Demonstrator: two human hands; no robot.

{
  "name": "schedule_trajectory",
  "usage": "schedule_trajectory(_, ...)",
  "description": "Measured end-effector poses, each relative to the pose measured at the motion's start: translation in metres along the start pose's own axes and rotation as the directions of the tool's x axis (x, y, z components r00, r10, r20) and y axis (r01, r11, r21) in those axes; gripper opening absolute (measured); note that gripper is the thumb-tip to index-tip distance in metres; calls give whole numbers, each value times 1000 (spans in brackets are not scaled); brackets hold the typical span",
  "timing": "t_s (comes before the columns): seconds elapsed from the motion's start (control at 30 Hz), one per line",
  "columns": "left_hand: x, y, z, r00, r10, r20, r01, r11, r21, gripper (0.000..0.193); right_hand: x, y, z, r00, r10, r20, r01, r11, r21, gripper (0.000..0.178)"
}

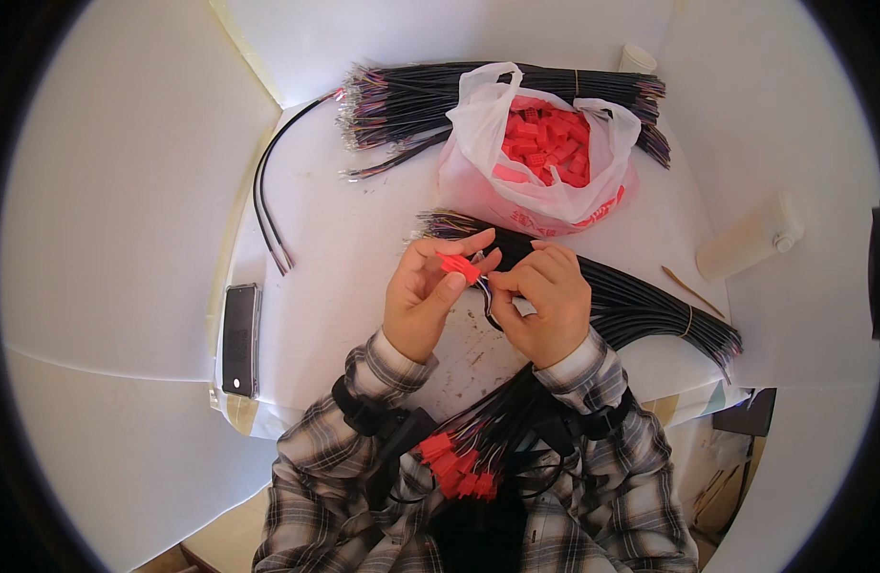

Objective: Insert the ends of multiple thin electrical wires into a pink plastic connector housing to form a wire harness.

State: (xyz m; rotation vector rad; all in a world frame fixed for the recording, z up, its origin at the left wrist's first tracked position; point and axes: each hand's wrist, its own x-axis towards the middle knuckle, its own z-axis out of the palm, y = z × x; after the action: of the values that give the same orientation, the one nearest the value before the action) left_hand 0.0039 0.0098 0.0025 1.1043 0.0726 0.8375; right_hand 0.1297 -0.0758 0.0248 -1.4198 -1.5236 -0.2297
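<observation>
Between thumb and fingers, my left hand (423, 294) holds a small red plastic connector housing (458, 267). My right hand (547, 301) is closed in a pinch on the thin loose wires (488, 291) of a black cable, right beside the housing. Whether a wire end sits inside the housing is too small to tell. Beyond and to the right of my hands lies a bundle of black cables (641, 304) with stripped, coloured wire ends. Cables with red connectors (456, 466) on their ends rest in front of my body.
A white plastic bag (545, 205) full of red housings (545, 143) stands at the back, before another cable bundle (411, 95). Two loose cables (258, 181) and a phone (239, 339) lie left. At right are a pale bottle (751, 237) and a thin brown stick (693, 291).
</observation>
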Motion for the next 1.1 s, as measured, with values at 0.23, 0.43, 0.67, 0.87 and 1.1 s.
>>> schedule_trajectory(0.23, 0, 3, 0, 999, -48, -25, 48, 999, -24, 26, 0, -2, 3, 998, -11, -61, 18, 994, 111, 17)
schedule_trajectory(0.43, 0, 3, -1, 999, -31, -9, 30, 992, -123, 24, 0, -9, -4, 967, 252, 43, -254, 937, 240, 16)
schedule_trajectory(0.67, -2, 3, -1, 999, -35, 17, 37, 992, -119, 25, 1, -3, 1, 999, -2, -50, 3, 999, 35, 17)
schedule_trajectory(0.87, -1, 4, -1, 1000, 4, 29, -4, 1000, 3, 28, 1, -4, 1, 986, -153, -63, 144, 981, -128, 17)
schedule_trajectory(1.1, -1, 6, 1, 999, -30, -23, 32, 997, 75, 33, -1, -4, 1, 976, -199, -84, 182, 968, -175, 17)
